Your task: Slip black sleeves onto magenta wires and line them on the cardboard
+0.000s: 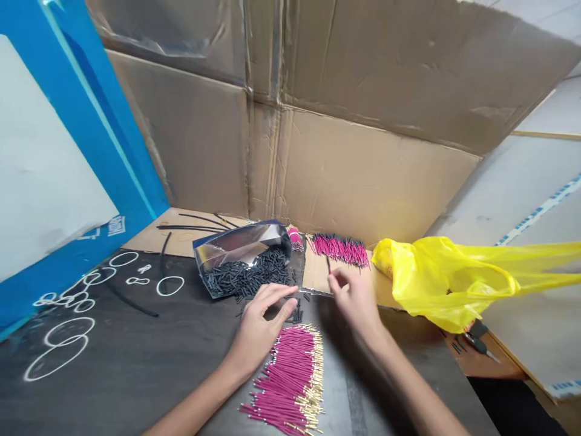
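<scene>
My right hand (357, 306) is closed, thumb and forefinger pinching a short wire (328, 264) with a dark sleeve on its upper end. It is just in front of a row of magenta wires with black sleeves (342, 249) on the cardboard. My left hand (258, 324) hovers near a few loose black tubes (297, 315), fingers stretched out and thumb apart, with nothing visible in it. Below it lies a large pile of magenta wires with gold-coloured ends (290, 378). An open clear bag (227, 245) spills short black sleeves (245, 271) beside my left hand.
White rubber bands (59, 357) and black tubing lengths (131, 301) lie at left. A bundled group of magenta wires (295, 238) stands behind the bag. A yellow plastic bag (431, 272) sits at right, near a dark-handled tool (476, 342). Cardboard walls (363, 175) rise behind.
</scene>
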Motion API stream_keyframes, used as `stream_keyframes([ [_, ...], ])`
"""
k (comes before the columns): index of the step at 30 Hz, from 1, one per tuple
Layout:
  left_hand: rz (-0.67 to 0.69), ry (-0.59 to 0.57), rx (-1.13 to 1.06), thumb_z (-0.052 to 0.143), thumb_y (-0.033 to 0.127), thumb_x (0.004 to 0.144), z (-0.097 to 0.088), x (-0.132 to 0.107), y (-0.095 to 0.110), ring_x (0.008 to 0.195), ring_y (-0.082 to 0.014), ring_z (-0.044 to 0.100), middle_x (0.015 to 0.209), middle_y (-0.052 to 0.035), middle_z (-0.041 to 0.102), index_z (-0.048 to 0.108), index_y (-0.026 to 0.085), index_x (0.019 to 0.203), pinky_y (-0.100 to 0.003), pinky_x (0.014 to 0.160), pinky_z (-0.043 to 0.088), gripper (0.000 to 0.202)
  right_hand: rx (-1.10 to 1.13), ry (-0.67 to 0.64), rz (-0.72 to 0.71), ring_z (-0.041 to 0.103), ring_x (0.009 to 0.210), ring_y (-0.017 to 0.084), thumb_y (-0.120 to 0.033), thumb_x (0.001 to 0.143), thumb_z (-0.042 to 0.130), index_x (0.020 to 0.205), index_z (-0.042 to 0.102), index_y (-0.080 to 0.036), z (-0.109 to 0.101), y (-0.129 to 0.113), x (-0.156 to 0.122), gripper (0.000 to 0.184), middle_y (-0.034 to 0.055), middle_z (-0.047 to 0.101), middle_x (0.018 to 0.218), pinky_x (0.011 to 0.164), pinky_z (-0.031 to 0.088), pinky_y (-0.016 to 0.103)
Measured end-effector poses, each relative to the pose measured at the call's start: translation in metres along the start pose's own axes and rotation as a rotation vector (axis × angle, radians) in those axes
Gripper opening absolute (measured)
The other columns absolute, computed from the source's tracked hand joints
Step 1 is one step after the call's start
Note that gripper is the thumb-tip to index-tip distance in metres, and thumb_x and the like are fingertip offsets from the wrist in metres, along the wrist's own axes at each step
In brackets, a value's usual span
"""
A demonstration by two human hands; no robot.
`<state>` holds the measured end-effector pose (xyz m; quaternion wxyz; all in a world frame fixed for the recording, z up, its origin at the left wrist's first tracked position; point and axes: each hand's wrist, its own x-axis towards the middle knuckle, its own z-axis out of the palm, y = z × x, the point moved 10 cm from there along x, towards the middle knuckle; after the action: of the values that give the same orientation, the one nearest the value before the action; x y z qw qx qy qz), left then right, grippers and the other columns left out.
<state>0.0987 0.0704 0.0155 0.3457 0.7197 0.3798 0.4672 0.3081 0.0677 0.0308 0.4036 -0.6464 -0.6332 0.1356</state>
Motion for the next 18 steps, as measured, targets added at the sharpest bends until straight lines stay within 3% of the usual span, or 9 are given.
stream_keyframes([
  [1, 0.033, 0.014, 0.048, 0.063, 0.039, 0.097, -0.005, 0.002, 0.002, 0.106, -0.0241, 0.063, 0.110, -0.0070, 0.071, 0.076, 0.024, 0.111, -0.040, 0.098, 0.050, 0.024, -0.276, -0.056, 0.087, 0.068, 0.081, 0.020, -0.030, 0.097, 0.053, 0.088, 0.068, -0.021, -0.002, 0.017, 0.019, 0.019, 0.0041, 0.073, 0.086, 0.075, 0.047, 0.028],
  [2, 0.063, 0.025, 0.091, 0.061, 0.038, 0.098, -0.009, 0.004, 0.003, 0.104, -0.0236, 0.063, 0.107, -0.0066, 0.072, 0.076, 0.024, 0.108, -0.040, 0.096, 0.050, 0.022, -0.386, -0.050, 0.136, 0.069, 0.084, 0.022, -0.027, 0.096, 0.054, 0.090, 0.071, -0.020, -0.009, 0.029, 0.038, 0.019, 0.0070, 0.075, 0.088, 0.078, 0.047, 0.030],
  [5, 0.116, 0.032, 0.174, 0.057, 0.033, 0.101, -0.013, 0.006, 0.005, 0.097, -0.0222, 0.063, 0.099, -0.0051, 0.072, 0.075, 0.023, 0.102, -0.038, 0.089, 0.051, 0.020, -0.553, -0.053, 0.212, 0.072, 0.094, 0.027, -0.018, 0.092, 0.054, 0.088, 0.074, -0.014, -0.018, 0.051, 0.083, 0.021, 0.0174, 0.076, 0.093, 0.082, 0.047, 0.032],
  [8, 0.136, 0.007, 0.203, 0.055, 0.030, 0.102, -0.009, 0.004, 0.007, 0.094, -0.0215, 0.061, 0.093, -0.0043, 0.070, 0.073, 0.022, 0.098, -0.036, 0.086, 0.051, 0.020, -0.656, -0.068, 0.271, 0.073, 0.097, 0.031, -0.014, 0.087, 0.058, 0.093, 0.077, -0.008, -0.014, 0.061, 0.110, 0.020, 0.0242, 0.075, 0.097, 0.081, 0.049, 0.032],
  [14, 0.188, -0.029, 0.235, 0.049, 0.026, 0.104, -0.005, -0.001, 0.012, 0.094, -0.0213, 0.059, 0.091, -0.0052, 0.069, 0.072, 0.021, 0.099, -0.037, 0.088, 0.050, 0.024, -0.727, -0.074, 0.299, 0.073, 0.101, 0.033, -0.014, 0.085, 0.062, 0.106, 0.076, -0.003, -0.009, 0.059, 0.134, 0.028, 0.0296, 0.074, 0.103, 0.083, 0.051, 0.033],
  [18, 0.180, -0.055, 0.253, 0.048, 0.024, 0.104, -0.004, 0.002, 0.004, 0.094, -0.0213, 0.057, 0.092, -0.0055, 0.069, 0.072, 0.019, 0.099, -0.039, 0.088, 0.048, 0.024, -0.723, -0.032, 0.253, 0.073, 0.099, 0.033, -0.022, 0.096, 0.049, 0.104, 0.076, -0.004, -0.017, 0.045, 0.116, 0.034, 0.0295, 0.073, 0.102, 0.083, 0.050, 0.035],
])
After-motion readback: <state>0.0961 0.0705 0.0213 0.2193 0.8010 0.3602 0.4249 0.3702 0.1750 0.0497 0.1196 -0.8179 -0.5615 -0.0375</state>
